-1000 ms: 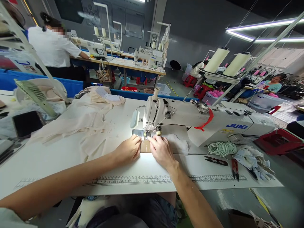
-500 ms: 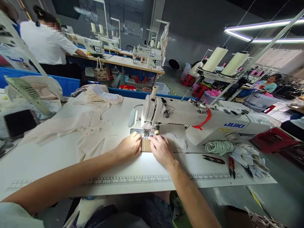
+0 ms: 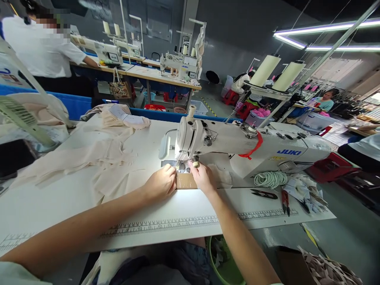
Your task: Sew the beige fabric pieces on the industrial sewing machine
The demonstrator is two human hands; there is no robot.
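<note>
Sewing table: left hand, right hand pressing brown piece flat, fingers loosely curled, at 6 o'clock of needle; fingertips risking needle strike, crowding too close.

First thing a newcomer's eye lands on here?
The white sewing machine at centre, its lamp lighting the needle area where both hands meet: the left hand and right hand rest on a small tan piece. Next, the beige cloth spread on the table's left, and the two big thread cones above right.
</note>
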